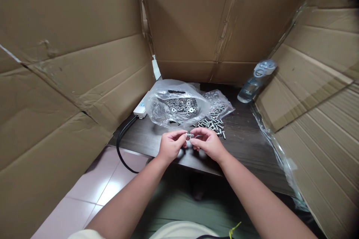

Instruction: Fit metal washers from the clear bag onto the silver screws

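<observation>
Between my two hands, just above the table's front edge, is a small silver bolt (190, 135). The fingertips of my left hand (173, 144) pinch its left end, where a nut or washer may sit; it is too small to tell. At the other end, the thumb and forefinger of my right hand (206, 143) close on the bolt. Right behind my hands lies a loose pile of silver bolts (211, 125). A clear plastic bag (153, 110) stands open beyond my left hand, with many nuts and washers (182, 106) inside.
Cardboard walls (185, 18) enclose the dark wooden table (244, 149) at the back and both sides. A water bottle (251, 84) leans near the right wall. At the left are a white power strip (141, 110) and its black cable (119, 142). Another plastic bag (227, 102) lies behind the bolts.
</observation>
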Available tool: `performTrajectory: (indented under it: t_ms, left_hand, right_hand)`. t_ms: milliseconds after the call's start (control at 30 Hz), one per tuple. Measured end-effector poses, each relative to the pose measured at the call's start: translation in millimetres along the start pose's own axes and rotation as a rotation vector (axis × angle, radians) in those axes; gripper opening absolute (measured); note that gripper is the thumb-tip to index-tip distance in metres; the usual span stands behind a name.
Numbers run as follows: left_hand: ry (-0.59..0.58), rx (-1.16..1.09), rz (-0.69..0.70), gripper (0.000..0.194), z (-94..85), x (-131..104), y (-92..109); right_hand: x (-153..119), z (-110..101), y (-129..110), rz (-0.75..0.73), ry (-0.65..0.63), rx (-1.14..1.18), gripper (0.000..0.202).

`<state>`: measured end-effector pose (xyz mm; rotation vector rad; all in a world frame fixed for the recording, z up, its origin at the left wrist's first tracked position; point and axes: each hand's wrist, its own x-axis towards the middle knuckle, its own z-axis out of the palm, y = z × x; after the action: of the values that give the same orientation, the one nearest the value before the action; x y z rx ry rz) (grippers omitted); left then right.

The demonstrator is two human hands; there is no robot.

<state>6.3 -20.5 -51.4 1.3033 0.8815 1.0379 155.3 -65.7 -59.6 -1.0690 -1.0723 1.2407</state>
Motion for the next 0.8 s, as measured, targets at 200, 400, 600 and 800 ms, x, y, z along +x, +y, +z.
performTrajectory:
  t_ms: [200,400,600,800]
  left_hand:
    - [0.0,0.017,0.003,0.019,2.2,-0.6,3.2]
    - [-0.003,-0.006,-0.01,0.02,0.4,0.3,1.3]
    - [-0.01,0.008,0.004,0.019,0.9,0.0,0.1]
    - [-0.009,0.004,0.0,0.017,0.9,-0.1,3.3]
  right_hand:
    - [3.1,1.5,1.6,0.056,0.073,-0.121,0.045]
    - [-0.1,-0.2,0.6,0.007,-0.007,-0.026,0.041]
    - [3.2,2.3,4.8,0.035,0.022,-0.195,0.043]
    - [0.6,-0.4,-0.6,0.026,0.051,-0.008,0.037]
